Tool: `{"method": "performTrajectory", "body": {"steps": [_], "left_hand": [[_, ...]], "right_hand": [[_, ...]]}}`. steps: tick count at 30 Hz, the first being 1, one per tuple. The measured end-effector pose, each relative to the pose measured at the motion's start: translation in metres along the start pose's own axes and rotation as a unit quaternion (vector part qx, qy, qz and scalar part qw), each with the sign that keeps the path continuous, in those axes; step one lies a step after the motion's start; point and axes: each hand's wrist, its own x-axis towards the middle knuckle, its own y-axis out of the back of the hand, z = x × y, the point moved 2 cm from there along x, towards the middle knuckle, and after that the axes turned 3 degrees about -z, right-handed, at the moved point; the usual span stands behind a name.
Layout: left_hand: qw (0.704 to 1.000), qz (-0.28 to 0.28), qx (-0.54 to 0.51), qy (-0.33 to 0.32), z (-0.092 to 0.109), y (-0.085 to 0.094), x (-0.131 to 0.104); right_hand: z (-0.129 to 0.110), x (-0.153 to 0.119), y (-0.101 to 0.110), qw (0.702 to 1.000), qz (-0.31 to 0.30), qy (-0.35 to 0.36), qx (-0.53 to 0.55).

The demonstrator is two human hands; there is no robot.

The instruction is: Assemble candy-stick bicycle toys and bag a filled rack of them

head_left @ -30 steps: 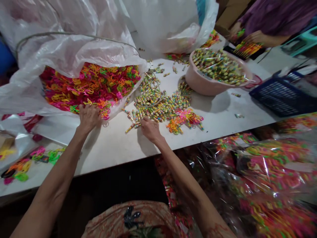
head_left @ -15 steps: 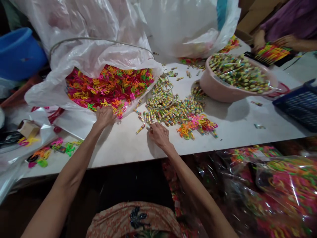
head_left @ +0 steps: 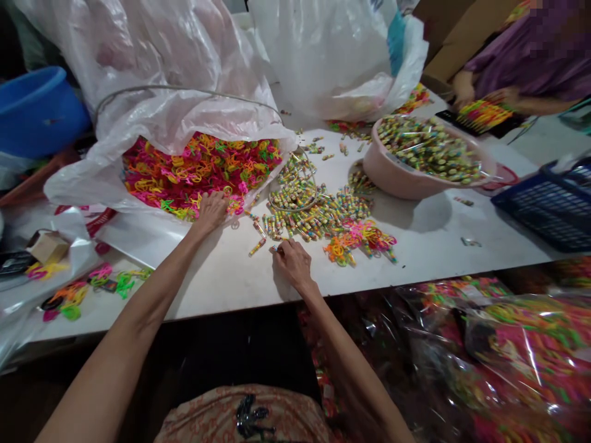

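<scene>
Left hand (head_left: 213, 210) at bright plastic pieces (head_left: 198, 161) in open bag (head_left: 76, 178), can't tell its grip; right hand (head_left: 294, 263) pinching small tube (head_left: 276, 248) beside tube pile (head_left: 318, 216) on surface (head_left: 221, 277).

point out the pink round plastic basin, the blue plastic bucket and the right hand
Pink round plastic basin (head_left: 401, 179): head view, outer wall.
Blue plastic bucket (head_left: 41, 123): head view, outer wall.
Right hand (head_left: 294, 263): head view, back of the hand.
</scene>
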Motion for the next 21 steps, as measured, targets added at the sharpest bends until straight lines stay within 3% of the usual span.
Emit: {"method": "performTrajectory", "body": {"steps": [2,4,6,8,10,12,17,21], "left_hand": [[0.994,0.054,-0.088,0.038,0.001,0.001,-0.003],[0.962,0.102,-0.24,0.079,0.001,0.002,-0.016],[0.887,0.088,-0.438,0.112,0.007,0.0,-0.037],[0.78,0.0,-0.61,0.137,0.02,-0.006,-0.061],[0.686,-0.088,-0.705,0.158,0.039,-0.013,-0.086],[0.629,-0.129,-0.748,0.169,0.057,-0.018,-0.107],[0.578,-0.118,-0.784,0.193,0.08,-0.031,-0.131],[0.566,-0.067,-0.791,0.223,0.083,-0.035,-0.135]], "right_hand": [[0.005,-0.002,0.001,0.997,0.009,-0.01,0.077],[0.009,-0.003,0.002,0.978,0.01,-0.029,0.206],[0.007,-0.004,0.002,0.928,-0.005,-0.054,0.368],[-0.001,-0.004,0.001,0.856,-0.034,-0.076,0.51],[-0.012,-0.004,0.001,0.793,-0.066,-0.088,0.599],[-0.02,-0.005,0.0,0.753,-0.088,-0.093,0.645],[-0.017,-0.015,-0.005,0.702,-0.127,-0.119,0.69],[-0.01,-0.021,-0.005,0.696,-0.116,-0.131,0.696]]}}
